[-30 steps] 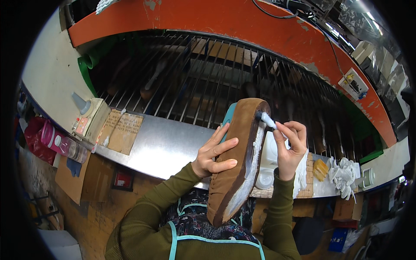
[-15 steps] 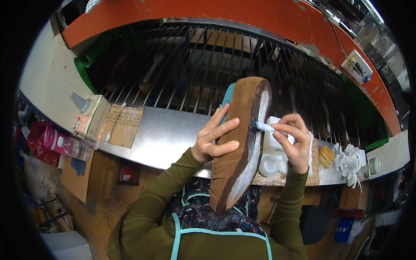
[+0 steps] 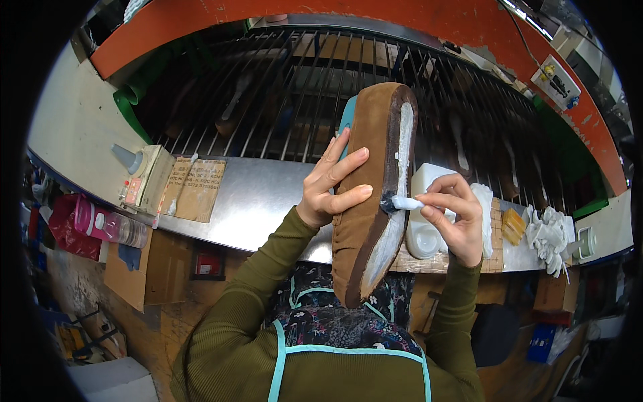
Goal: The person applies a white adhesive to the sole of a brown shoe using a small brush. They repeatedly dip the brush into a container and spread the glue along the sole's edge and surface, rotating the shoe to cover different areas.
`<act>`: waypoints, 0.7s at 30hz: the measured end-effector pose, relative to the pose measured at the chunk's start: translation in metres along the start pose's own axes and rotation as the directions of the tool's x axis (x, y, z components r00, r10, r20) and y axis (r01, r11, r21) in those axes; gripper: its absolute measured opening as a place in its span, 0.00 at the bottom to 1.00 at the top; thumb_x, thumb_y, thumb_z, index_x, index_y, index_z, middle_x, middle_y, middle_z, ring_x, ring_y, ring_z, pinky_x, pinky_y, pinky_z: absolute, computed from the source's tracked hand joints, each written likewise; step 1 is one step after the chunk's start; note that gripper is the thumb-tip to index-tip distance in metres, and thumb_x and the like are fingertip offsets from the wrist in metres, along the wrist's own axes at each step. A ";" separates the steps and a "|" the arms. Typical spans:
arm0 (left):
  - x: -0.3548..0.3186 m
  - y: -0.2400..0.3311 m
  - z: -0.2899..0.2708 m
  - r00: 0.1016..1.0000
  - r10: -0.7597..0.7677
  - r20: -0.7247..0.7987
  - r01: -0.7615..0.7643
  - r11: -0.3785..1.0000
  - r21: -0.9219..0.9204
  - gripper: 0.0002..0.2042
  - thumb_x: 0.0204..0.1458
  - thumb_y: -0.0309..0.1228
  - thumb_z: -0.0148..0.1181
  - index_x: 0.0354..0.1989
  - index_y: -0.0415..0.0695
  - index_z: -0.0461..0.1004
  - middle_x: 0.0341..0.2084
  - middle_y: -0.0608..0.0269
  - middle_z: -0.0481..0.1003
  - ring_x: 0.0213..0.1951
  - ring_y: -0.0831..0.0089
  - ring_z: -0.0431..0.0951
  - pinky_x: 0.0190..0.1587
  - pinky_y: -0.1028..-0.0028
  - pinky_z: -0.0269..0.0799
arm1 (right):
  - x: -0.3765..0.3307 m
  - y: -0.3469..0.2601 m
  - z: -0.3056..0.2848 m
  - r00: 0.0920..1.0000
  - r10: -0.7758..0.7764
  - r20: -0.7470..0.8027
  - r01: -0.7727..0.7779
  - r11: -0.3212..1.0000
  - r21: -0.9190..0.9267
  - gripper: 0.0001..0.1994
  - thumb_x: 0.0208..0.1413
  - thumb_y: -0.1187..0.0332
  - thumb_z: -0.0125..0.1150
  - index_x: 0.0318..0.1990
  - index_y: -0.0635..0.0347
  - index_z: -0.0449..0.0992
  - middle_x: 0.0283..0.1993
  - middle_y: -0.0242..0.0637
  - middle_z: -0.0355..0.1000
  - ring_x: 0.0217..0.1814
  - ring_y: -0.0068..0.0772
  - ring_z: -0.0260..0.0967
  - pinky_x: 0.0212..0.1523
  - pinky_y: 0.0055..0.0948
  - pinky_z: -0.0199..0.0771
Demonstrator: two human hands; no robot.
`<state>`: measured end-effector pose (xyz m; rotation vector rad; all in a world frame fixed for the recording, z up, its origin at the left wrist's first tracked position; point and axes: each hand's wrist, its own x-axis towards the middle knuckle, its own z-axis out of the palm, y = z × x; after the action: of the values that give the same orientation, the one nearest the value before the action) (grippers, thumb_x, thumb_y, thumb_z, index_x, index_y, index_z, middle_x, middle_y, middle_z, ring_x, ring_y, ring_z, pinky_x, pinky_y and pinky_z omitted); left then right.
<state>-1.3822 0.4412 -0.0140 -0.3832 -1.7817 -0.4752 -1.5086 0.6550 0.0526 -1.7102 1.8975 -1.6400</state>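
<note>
A brown suede shoe upper (image 3: 367, 144) on a teal last (image 3: 348, 115) is held up in front of me on its side, one end pointing away. My left hand (image 3: 329, 187) is closed round it from the left, fingers spread on the suede. Its underside faces right, a whitish-grey strip (image 3: 380, 258) framed by a dark brown border. My right hand (image 3: 457, 213) pinches a small brush (image 3: 404, 203) with a white-wrapped handle. The brush's dark bristles touch the border of the underside near mid-length. Behind the right hand stands a white plastic container (image 3: 423, 242), partly hidden.
A rack of metal bars (image 3: 301, 100) spans the far side, with dim shoes among the bars. On the metal ledge (image 3: 258, 201) lie a cardboard piece (image 3: 201, 191), a yellow block (image 3: 514, 226) and crumpled white gloves (image 3: 549, 234). A box with a grey cone (image 3: 149, 175) stands left.
The shoe and my left hand have shifted away from me in the picture. The brush has slid along the underside's border toward the shoe's near end.
</note>
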 end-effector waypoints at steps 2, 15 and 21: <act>-0.001 -0.001 0.000 1.000 0.007 -0.006 -0.007 1.000 0.003 0.18 0.47 0.32 0.64 0.45 0.62 0.68 0.57 0.56 0.68 0.59 0.38 0.64 0.58 0.43 0.64 | -0.003 0.001 0.002 1.000 0.003 -0.012 -0.002 1.000 0.018 0.09 0.47 0.76 0.68 0.38 0.58 0.83 0.37 0.31 0.67 0.32 0.19 0.67 0.26 0.17 0.64; 0.004 0.006 0.000 0.999 0.033 0.004 -0.033 0.999 -0.033 0.17 0.46 0.31 0.64 0.44 0.63 0.69 0.57 0.57 0.68 0.60 0.39 0.63 0.59 0.45 0.63 | 0.027 -0.002 0.005 0.946 -0.187 -0.266 0.129 0.967 -0.221 0.11 0.45 0.78 0.68 0.39 0.57 0.83 0.38 0.31 0.68 0.31 0.19 0.66 0.28 0.17 0.63; 0.002 0.005 0.000 0.999 0.035 0.005 -0.035 0.999 -0.019 0.17 0.46 0.31 0.64 0.45 0.63 0.70 0.57 0.57 0.68 0.60 0.39 0.63 0.59 0.45 0.63 | 0.013 0.000 0.004 0.985 -0.063 -0.158 0.052 0.996 -0.072 0.10 0.46 0.78 0.67 0.38 0.59 0.83 0.37 0.31 0.68 0.33 0.20 0.66 0.27 0.18 0.63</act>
<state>-1.3799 0.4457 -0.0109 -0.4286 -1.7743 -0.4668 -1.5107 0.6424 0.0580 -1.7210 2.0136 -1.8055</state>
